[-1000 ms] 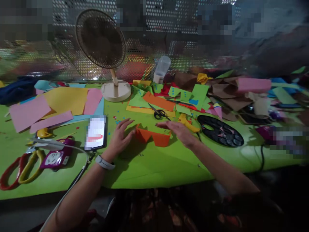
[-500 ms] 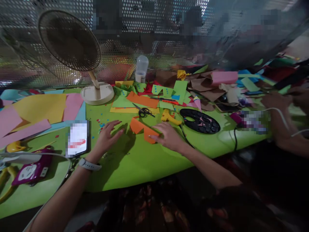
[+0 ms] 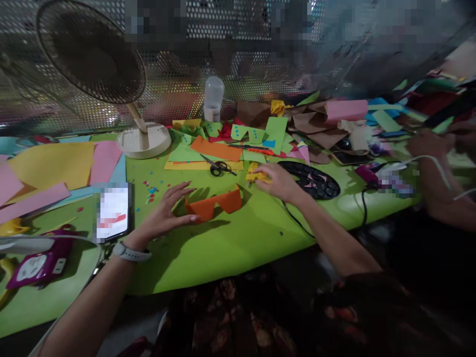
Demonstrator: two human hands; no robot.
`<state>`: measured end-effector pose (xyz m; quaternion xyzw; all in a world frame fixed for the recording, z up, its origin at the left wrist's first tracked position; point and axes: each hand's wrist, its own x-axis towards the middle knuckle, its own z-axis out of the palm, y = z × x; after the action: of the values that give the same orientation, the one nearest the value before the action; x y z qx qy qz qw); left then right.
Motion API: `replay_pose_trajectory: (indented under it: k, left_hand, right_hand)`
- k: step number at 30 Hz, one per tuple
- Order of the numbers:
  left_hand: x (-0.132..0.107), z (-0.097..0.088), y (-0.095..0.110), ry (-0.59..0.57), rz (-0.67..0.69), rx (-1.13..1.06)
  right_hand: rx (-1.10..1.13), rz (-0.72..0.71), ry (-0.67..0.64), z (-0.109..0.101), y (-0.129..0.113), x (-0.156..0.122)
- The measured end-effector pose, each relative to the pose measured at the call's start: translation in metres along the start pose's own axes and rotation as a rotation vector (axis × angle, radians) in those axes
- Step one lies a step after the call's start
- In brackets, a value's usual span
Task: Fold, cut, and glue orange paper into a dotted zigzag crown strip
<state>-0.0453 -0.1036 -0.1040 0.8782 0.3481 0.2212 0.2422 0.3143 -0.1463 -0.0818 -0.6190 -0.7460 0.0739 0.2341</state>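
Note:
Orange paper glasses stand on the green tabletop in front of me, their cut-out front facing my side. My left hand is at their left end, fingers stretched and spread, with the thumb tip at or touching the lower left part. A yellow hot glue gun lies to the right of the glasses. Over its handle, my right hand has its fingers curled around it, hiding much of the body. A cord runs from it toward the table edge. Black-handled scissors lie just behind the glasses.
A black palette-like tray is beside my right hand. At left lie a phone, coloured paper sheets and a purple device. A fan and a clear bottle stand behind. Another person's hand is at right.
My right hand has left the orange glasses and moved right onto the glue gun. The glasses have turned and shifted left, and my left hand is now at their left end.

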Motion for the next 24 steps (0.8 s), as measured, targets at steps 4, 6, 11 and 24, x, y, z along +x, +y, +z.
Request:
replay_pose_trajectory:
  k: [4, 6, 11, 24]
  left_hand:
    - [0.000, 0.002, 0.000, -0.037, 0.061, 0.018]
    - [0.000, 0.004, -0.004, -0.029, 0.055, 0.001]
    - [-0.001, 0.004, -0.014, 0.057, 0.035, -0.045]
    - [-0.001, -0.004, -0.008, 0.122, -0.047, -0.030]
  right_hand:
    - [-0.285, 0.100, -0.097, 0.002, 0.038, -0.003]
    - [-0.354, 0.111, -0.156, 0.009, 0.044, 0.001]
    - [-0.420, 0.079, -0.197, 0.017, 0.037, 0.010]
    - [-0.234, 0.147, -0.182, 0.015, 0.025, -0.032]
